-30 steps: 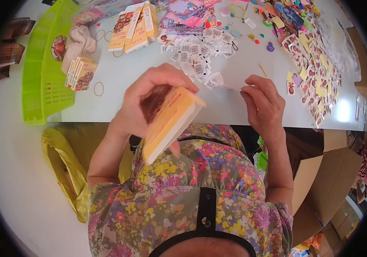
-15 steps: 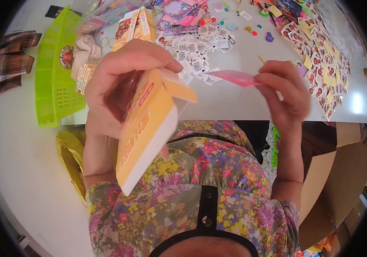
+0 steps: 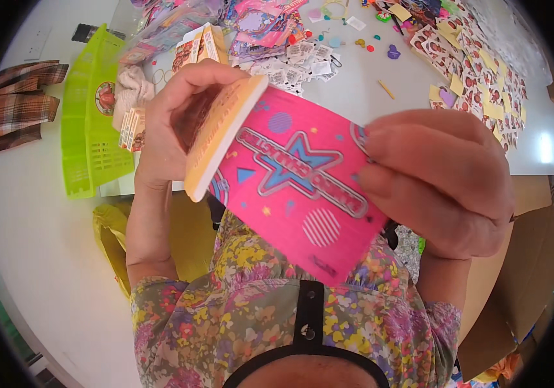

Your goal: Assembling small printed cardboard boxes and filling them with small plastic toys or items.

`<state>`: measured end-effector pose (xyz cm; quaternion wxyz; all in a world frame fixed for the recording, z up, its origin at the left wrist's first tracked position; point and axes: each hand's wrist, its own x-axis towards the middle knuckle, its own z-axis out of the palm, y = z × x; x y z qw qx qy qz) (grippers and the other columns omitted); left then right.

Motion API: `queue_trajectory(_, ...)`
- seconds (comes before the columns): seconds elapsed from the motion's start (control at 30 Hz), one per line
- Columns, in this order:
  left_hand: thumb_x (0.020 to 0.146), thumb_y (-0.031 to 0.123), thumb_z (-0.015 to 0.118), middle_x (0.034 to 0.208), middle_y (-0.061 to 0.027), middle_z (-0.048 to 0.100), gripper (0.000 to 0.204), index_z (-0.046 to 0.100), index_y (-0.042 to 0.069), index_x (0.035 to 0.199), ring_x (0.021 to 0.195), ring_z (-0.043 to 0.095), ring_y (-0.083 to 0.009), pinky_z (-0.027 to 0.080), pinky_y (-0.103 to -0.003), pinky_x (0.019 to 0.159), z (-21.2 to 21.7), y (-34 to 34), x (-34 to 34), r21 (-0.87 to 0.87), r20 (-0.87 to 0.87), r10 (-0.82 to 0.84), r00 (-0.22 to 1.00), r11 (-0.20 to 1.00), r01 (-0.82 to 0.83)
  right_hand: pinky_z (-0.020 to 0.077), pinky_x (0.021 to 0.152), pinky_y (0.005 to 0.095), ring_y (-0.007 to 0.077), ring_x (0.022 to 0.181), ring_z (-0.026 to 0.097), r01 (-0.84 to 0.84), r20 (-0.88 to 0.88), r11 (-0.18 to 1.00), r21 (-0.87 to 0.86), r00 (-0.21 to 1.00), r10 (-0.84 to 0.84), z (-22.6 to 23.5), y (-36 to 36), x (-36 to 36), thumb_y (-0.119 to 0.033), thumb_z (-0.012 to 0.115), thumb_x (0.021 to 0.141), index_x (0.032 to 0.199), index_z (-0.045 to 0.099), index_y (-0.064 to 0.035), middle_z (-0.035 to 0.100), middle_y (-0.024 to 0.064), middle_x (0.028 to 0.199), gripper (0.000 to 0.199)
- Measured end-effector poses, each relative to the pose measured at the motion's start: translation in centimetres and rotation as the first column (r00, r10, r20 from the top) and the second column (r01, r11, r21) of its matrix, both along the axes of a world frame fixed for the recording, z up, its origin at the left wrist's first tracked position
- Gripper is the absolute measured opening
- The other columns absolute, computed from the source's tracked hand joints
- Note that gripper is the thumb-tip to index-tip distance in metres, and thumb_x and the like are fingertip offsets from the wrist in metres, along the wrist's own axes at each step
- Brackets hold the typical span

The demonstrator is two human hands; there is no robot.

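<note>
My left hand (image 3: 165,139) is wrapped round a small yellow box (image 3: 222,139) with white edges, tilted in front of my chest. Between the fingertips and thumb of my right hand (image 3: 442,178), one end of a flat pink packet (image 3: 270,210) is pinched. A blue star, dots and stripes are printed on it. The packet's far end meets the box's edge; whether it goes inside or only passes behind, I cannot tell. Small white printed sachets (image 3: 296,64) lie on the table beyond my hands.
A green plastic basket (image 3: 76,129) stands on its side at left, by a pale cloth (image 3: 136,90) and small stacked boxes (image 3: 132,129). Sticker sheets (image 3: 493,84) cover the right side, with a yellow stick (image 3: 386,89) nearer. An open cardboard box (image 3: 516,278) is at lower right.
The pink packet has come left to the yellow box and turned its printed face toward me. My right hand has come closer, and the box has tilted in my left hand.
</note>
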<state>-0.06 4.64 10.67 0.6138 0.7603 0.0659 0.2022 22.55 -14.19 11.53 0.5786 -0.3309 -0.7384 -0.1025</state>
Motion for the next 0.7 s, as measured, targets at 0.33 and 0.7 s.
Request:
queue_trajectory(0.33, 0.059, 0.015, 0.092, 0.114, -0.0089, 0.056, 0.073, 0.054, -0.002, 0.12, 0.104, 0.057, -0.0157, 0.043, -0.029, 0.095, 0.1, -1.4, 1.4, 0.166, -0.017, -0.034, 0.999, 0.986, 0.037, 0.0525, 0.057, 0.0304, 0.0268, 0.078, 0.064, 0.223, 0.171, 0.975, 0.014, 0.96, -0.222, -0.7, 1.5, -2.7, -0.002, 0.076, 0.057, 0.086, 0.067, 0.0031, 0.066, 0.013, 0.095, 0.03)
queue_trajectory(0.7, 0.051, 0.019, 0.097, 0.116, -0.0065, 0.057, 0.086, 0.054, -0.002, 0.122, 0.106, 0.056, -0.0144, 0.045, -0.03, 0.093, -2.4, -2.3, 1.0, 0.019, -0.075, -0.067, 0.995, 0.997, 0.069, 0.0408, 0.094, 0.0425, 0.0332, 0.112, 0.052, -0.045, -0.061, 0.866, -0.499, 0.998, 0.016, 0.1, 3.4, -2.7, -0.002, 0.071, 0.071, 0.088, 0.07, -0.0043, 0.056, 0.0148, 0.125, 0.018)
